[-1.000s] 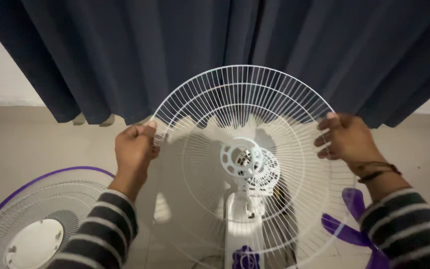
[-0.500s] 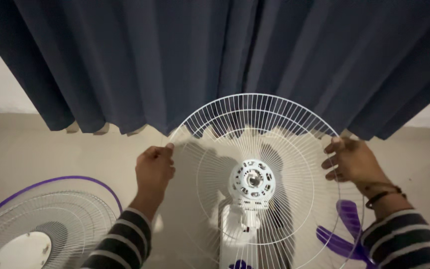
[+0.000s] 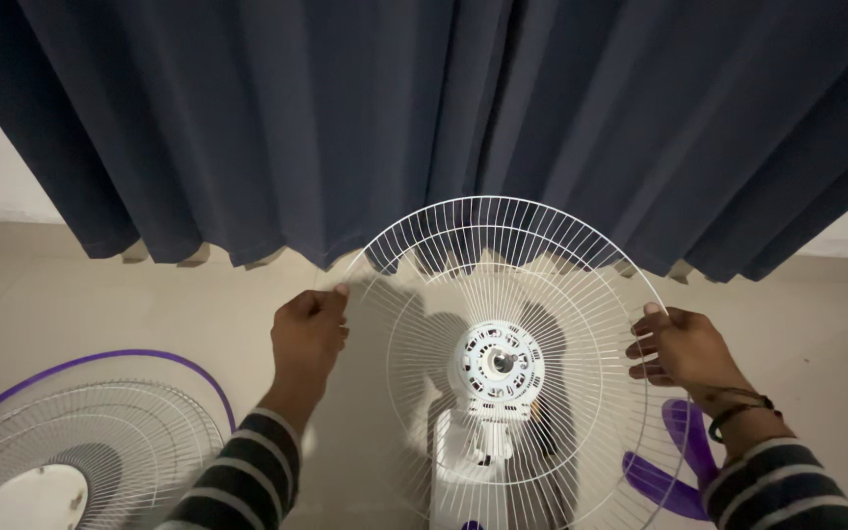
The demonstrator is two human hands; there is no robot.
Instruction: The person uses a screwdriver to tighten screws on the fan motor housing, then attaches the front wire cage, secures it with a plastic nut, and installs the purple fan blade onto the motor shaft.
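Over the fan motor housing (image 3: 496, 368), rear wire guard (image 3: 512, 363) sits centred on the hub, left hand (image 3: 308, 339) and right hand (image 3: 679, 348) fingers clenched on its rim; purple blade (image 3: 674, 461) and front grille (image 3: 80, 447) lie unmounted on floor.

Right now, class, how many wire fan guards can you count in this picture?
2. One white wire guard is held upright in front of the fan motor, gripped by the left hand and right hand. A purple-rimmed guard lies on the floor, lower left.
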